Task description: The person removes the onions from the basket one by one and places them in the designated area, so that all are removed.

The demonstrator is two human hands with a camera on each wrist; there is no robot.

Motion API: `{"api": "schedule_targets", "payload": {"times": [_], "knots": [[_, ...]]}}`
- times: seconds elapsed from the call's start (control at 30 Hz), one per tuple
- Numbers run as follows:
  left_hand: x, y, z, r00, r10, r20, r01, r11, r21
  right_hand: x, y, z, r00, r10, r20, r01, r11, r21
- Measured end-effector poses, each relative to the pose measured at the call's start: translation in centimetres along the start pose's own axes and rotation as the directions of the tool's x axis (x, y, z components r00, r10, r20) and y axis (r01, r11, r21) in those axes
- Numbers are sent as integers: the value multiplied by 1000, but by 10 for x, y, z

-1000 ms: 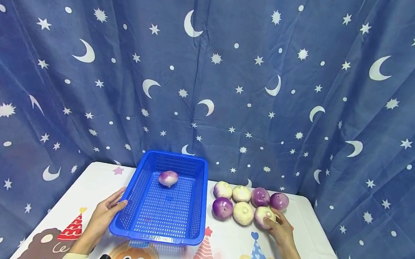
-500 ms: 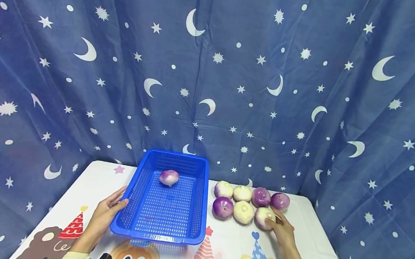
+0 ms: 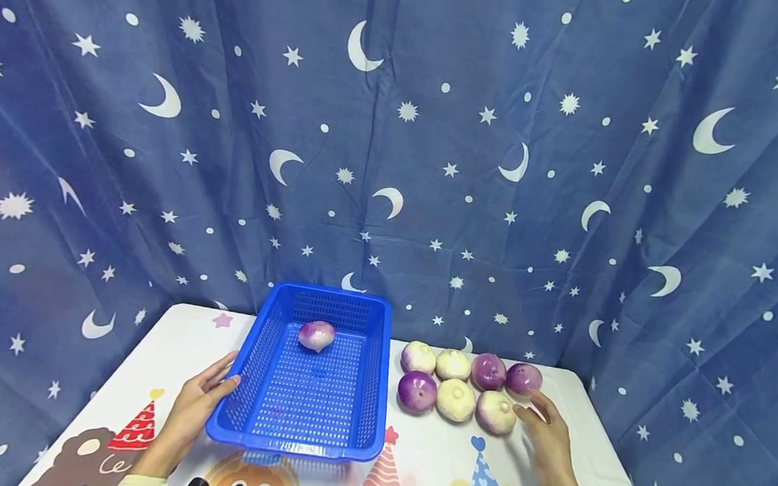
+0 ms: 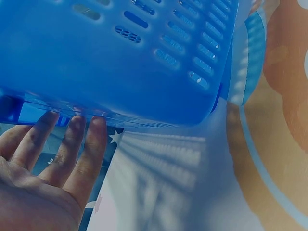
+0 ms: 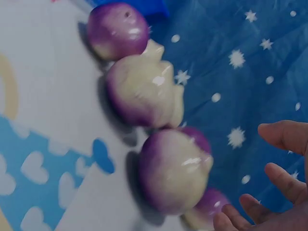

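Observation:
A blue perforated basket (image 3: 305, 447) stands on the table with one purple-and-white turnip (image 3: 316, 335) inside, near its back. My left hand (image 3: 190, 403) is at the basket's left side. In the left wrist view, its extended fingers (image 4: 91, 149) touch the basket wall under the rim. Right of the basket, several turnips lie in two rows. My right hand (image 3: 549, 436) is beside the front row's right-hand turnip (image 3: 495, 413), its fingers spread and holding nothing. The right wrist view shows a gap between this hand (image 5: 276, 202) and the nearest turnip (image 5: 173, 171).
A white tablecloth (image 3: 593, 454) with cartoon prints covers the table. Behind it hangs a blue curtain (image 3: 427, 200) with stars and moons. The back row includes a purple turnip (image 3: 524, 378) at its right end, close to the right fingertips.
My right hand has let go of the front row's right-hand turnip and drawn back to the right. That turnip stays in its row. The left hand and basket have not visibly moved.

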State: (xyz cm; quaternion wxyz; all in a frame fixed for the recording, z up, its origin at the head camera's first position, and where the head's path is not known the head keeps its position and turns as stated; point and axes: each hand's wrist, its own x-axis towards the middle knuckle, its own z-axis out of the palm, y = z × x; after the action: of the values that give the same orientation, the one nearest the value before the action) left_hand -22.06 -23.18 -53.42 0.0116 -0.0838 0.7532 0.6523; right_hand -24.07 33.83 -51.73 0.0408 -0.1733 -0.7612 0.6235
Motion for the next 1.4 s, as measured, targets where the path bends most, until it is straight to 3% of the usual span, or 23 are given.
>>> {"api": "schedule_targets", "payload": {"times": [0.27,0.57,0.93,1.4], "knots": [[-1,-1,1,1000,-30,4,30,1000,3,-14,-25,2,998,-57,13,57,998,8],[0,1,2,1000,-10,7,10,1000,2,-33,-56,14,990,-138,24,136,988,68],[4,3,4,1000,-4,-4,4,1000,19,-63,-88,25,942,-298,152,263,941,214],[0,3,1,1000,-2,5,2,1000,-26,-76,-111,77,896,-337,290,274,932,237]]}}
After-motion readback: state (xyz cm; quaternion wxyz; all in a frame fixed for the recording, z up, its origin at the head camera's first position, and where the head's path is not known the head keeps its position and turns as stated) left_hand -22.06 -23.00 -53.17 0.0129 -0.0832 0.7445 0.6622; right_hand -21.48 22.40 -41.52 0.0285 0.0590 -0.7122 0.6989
